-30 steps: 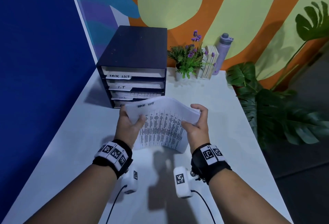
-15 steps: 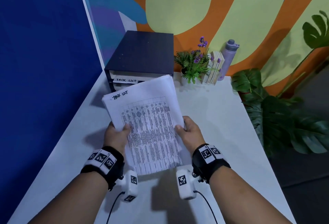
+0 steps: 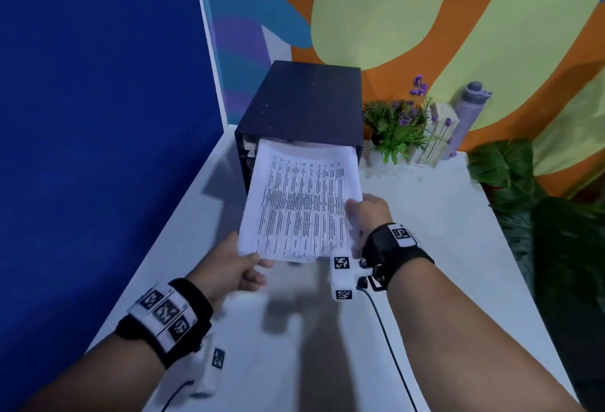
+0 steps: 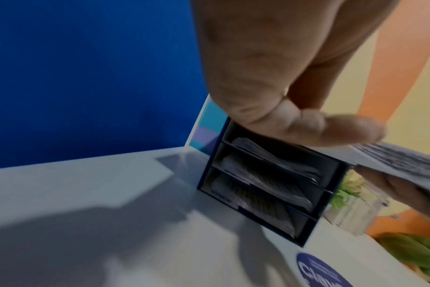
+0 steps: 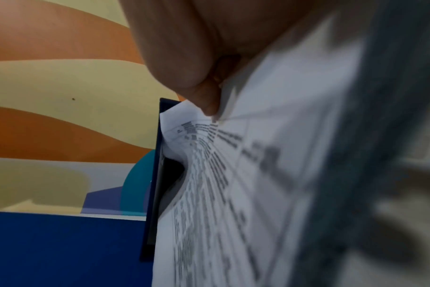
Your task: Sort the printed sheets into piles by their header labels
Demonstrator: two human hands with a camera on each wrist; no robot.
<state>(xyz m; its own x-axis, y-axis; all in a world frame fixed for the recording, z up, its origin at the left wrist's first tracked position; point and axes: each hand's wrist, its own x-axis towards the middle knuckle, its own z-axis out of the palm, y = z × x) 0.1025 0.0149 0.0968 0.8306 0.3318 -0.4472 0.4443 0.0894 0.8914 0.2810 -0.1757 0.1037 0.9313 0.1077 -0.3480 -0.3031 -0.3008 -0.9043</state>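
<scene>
1. Holding one stack point(image 3: 302, 202) of printed sheets, the left hand point(image 3: 234, 269) pinches its near left corner, thumb on top, and the right hand point(image 3: 368, 215) grips its right edge.
2. The stack's far end sits in the top slot of the dark organizer point(image 3: 302, 102) on the table point(image 3: 425, 231); the header is hidden inside, and the table print is too blurred to read.
3. The left wrist view shows three lower slots point(image 4: 270, 184) holding paper, their labels unreadable.
4. A blue round sticker point(image 4: 319, 271) on the table is cut off; its writing cannot be made out.
5. Beside the organizer stand one potted plant point(image 3: 396, 130), one wooden block point(image 3: 437, 136) and one purple bottle point(image 3: 465, 113).
6. Coded markers show on both wristbands.
</scene>
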